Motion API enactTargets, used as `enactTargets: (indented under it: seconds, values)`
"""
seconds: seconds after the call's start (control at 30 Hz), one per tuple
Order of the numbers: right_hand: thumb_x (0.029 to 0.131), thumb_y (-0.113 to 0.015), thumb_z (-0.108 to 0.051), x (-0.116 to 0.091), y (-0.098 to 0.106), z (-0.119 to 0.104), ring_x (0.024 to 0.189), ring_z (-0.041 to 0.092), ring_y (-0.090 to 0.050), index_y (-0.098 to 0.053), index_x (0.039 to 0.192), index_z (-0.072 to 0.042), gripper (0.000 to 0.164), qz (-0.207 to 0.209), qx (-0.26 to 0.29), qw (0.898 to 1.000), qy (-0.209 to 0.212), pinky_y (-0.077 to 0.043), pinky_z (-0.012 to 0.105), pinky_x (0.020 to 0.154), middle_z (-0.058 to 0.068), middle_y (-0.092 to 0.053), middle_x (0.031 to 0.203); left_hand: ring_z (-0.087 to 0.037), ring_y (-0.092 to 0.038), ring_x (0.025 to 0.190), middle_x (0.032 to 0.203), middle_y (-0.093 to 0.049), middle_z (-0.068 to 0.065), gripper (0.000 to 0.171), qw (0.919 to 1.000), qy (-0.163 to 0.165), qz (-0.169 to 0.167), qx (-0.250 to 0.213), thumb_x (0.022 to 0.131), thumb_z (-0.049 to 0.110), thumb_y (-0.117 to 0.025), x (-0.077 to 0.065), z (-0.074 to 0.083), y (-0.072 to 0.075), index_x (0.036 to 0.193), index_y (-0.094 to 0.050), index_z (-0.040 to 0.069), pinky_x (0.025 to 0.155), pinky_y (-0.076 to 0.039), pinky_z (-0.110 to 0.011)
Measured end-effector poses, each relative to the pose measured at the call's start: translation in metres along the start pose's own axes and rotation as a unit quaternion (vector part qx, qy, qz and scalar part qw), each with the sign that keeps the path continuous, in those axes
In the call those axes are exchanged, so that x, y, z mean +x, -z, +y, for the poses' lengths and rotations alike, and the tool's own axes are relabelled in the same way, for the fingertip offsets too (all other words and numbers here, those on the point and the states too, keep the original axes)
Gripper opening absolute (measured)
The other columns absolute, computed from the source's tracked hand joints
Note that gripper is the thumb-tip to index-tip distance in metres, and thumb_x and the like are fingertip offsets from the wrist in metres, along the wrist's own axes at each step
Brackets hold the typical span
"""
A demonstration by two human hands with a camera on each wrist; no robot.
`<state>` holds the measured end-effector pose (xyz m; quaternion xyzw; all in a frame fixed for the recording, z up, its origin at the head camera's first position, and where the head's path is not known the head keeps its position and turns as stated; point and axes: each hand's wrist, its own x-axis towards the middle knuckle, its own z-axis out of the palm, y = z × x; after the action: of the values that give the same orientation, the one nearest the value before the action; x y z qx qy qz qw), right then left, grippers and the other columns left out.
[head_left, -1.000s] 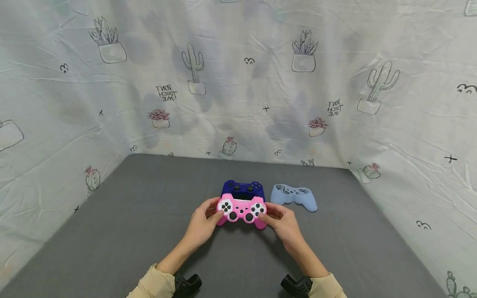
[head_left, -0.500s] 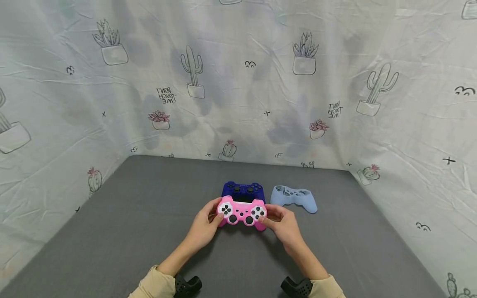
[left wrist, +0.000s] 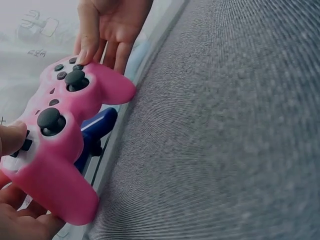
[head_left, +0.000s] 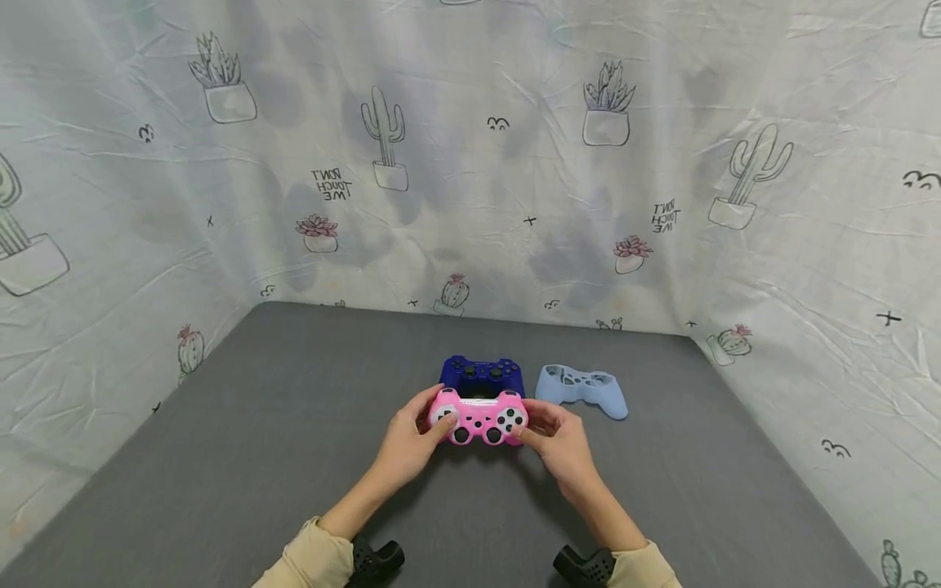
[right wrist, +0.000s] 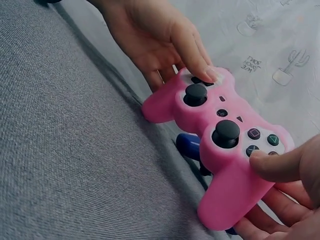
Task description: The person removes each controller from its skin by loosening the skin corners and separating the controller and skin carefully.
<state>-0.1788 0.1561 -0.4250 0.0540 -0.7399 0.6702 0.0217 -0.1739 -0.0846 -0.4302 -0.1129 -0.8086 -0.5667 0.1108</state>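
Between both hands is a game controller in a pink cover (head_left: pixel 479 415), with white button areas, black buttons and two black thumbsticks. My left hand (head_left: pixel 407 441) grips its left end, the thumb on the directional pad in the right wrist view. My right hand (head_left: pixel 560 441) grips the other end; its thumb lies on the face buttons (right wrist: pixel 254 134) and its fingers curl behind. A dark blue game controller (head_left: pixel 481 374) lies on the table just behind, its lower part hidden by the pink one. Right of it lies a light blue, hollow controller cover (head_left: pixel 581 390).
A grey cloth-covered table (head_left: pixel 309 367) spreads beneath the hands. White curtains (head_left: pixel 470 163) printed with cacti close off the back and both sides. A black strap device (head_left: pixel 375 563) sits at each wrist.
The pink controller has tipped so that its grips show less in the head view. My left thumb has slid further over the directional pad. The other controller and the loose cover stay put.
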Motion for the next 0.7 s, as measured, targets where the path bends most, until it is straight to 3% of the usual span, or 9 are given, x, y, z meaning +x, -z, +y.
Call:
enactTargets:
  seconds: [0.2,0.33,0.5,0.7]
  values:
    - [0.084,-0.078,-0.003,0.002,0.003,-0.003,0.105,0.027,-0.062,-0.066,0.123,-0.004,0.041,-0.027,0.006,1.000,0.007,-0.051,0.026,0.083,0.011,-0.068,0.112,-0.021,-0.060,0.100,0.121,-0.063,-0.011,0.052,0.9998,-0.021,-0.004,-0.006,0.090,0.011,-0.073,0.001,-0.001,0.001,0.138,-0.055,0.003,0.087,-0.052,-0.035]
    - [0.085,-0.078,-0.010,0.002,0.007,-0.005,0.107,0.026,-0.060,-0.063,0.127,-0.004,0.045,-0.042,-0.018,0.999,0.025,-0.051,0.027,0.085,0.010,-0.067,0.114,-0.019,-0.059,0.095,0.119,-0.063,-0.010,0.051,0.9995,-0.031,-0.010,0.001,0.091,0.010,-0.072,0.000,0.001,0.000,0.137,-0.054,0.002,0.081,-0.052,-0.031]
    - [0.084,-0.080,-0.015,0.004,0.010,-0.008,0.104,0.024,-0.061,-0.061,0.130,-0.002,0.051,-0.050,-0.076,0.994,0.055,-0.051,0.030,0.085,0.006,-0.067,0.114,-0.019,-0.059,0.097,0.123,-0.061,-0.010,0.057,0.9984,-0.043,-0.016,0.032,0.091,0.016,-0.073,-0.005,0.005,-0.004,0.141,-0.050,0.002,0.083,-0.052,-0.034]
    - [0.084,-0.081,-0.023,0.010,0.015,-0.014,0.101,0.024,-0.060,-0.063,0.130,-0.008,0.052,-0.100,-0.155,0.978,0.093,-0.052,0.037,0.082,0.003,-0.064,0.120,-0.019,-0.058,0.098,0.126,-0.059,-0.010,0.062,0.9972,-0.041,-0.022,0.058,0.092,0.023,-0.072,-0.008,0.007,-0.011,0.145,-0.045,0.004,0.083,-0.052,-0.036]
